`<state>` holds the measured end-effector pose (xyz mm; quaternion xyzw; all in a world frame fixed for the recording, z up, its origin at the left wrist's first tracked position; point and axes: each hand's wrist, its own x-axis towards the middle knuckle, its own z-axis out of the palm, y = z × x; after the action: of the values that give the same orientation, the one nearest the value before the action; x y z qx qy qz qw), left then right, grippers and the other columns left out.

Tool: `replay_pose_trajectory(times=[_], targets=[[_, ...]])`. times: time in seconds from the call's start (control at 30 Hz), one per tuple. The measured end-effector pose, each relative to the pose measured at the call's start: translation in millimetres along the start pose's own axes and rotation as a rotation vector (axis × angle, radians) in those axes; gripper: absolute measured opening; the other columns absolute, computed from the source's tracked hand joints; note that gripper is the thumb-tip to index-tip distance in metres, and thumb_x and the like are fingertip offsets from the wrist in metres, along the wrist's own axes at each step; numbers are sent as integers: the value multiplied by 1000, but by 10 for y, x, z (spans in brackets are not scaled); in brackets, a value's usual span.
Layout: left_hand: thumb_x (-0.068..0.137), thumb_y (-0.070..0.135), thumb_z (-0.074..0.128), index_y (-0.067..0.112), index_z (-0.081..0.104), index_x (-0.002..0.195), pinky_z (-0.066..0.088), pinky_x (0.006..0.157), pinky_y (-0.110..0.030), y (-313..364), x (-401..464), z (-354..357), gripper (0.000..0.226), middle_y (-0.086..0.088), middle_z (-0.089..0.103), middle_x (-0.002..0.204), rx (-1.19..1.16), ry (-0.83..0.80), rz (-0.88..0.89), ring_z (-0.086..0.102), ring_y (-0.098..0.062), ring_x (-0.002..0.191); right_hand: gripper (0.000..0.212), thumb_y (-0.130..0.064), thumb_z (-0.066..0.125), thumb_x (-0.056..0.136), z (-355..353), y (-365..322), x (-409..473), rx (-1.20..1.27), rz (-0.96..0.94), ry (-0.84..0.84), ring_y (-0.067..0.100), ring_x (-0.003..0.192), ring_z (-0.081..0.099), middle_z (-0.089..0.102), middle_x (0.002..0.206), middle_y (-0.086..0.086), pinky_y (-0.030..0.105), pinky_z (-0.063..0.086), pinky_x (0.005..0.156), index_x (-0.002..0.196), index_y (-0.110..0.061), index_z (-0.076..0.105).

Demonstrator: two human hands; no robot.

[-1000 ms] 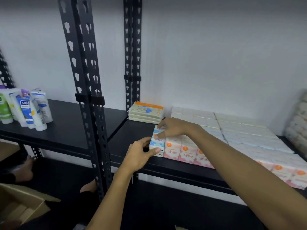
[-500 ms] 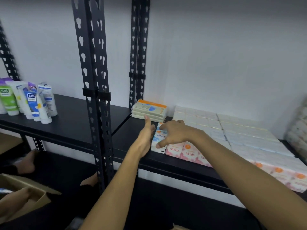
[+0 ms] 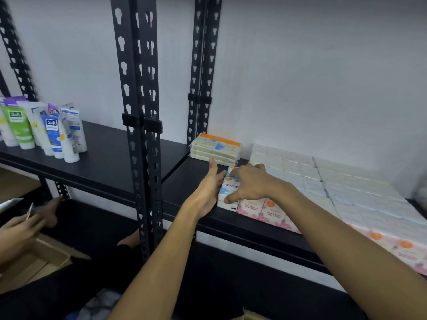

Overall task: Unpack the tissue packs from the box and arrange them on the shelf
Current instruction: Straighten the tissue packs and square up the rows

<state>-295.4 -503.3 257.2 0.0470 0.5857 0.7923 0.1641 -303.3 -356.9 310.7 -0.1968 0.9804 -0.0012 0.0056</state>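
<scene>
1. Cardboard box point(image 3: 34, 259) sits open at lower left, below the shelving, with another person's hand point(image 3: 20, 225) over it.
2. Left hand point(image 3: 208, 188) lies flat, fingers straight and together, pressed against the left side of a blue-and-white tissue pack point(image 3: 227, 192) at the front edge of the black shelf point(image 3: 184, 181).
3. Right hand point(image 3: 251, 181) rests on that pack's top, fingers spread, thumb against its front face.
4. Pink rose-scented packs point(image 3: 261, 209) stand touching the blue pack's right side; rows of white packs point(image 3: 323, 181) fill the shelf behind.
5. Flat orange-topped packs point(image 3: 215, 146) are stacked near the wall; tubes point(image 3: 46, 128) stand on the far left shelf.
</scene>
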Motion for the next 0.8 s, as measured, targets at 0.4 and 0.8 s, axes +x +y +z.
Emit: replay_pose_trajectory(times=[0.4,0.8], targets=[[96,74,15,16,35,156,52,99,-30,-54,36,6,86,-4,71,121,66,36,29,69,-15,113,86,-69,77,64,-34,-5,14,-30,-14,-56,22,126,43,53,128,-1,50,18,114,131,-24,48],[94,76,17,20,33,157,49,107,-35,-74,41,12,86,-5,70,128,126,30,27,68,-15,116,80,-61,80,66,6,-28,17,13,-4,-98,22,122,47,55,118,-3,51,16,114,126,-24,41]])
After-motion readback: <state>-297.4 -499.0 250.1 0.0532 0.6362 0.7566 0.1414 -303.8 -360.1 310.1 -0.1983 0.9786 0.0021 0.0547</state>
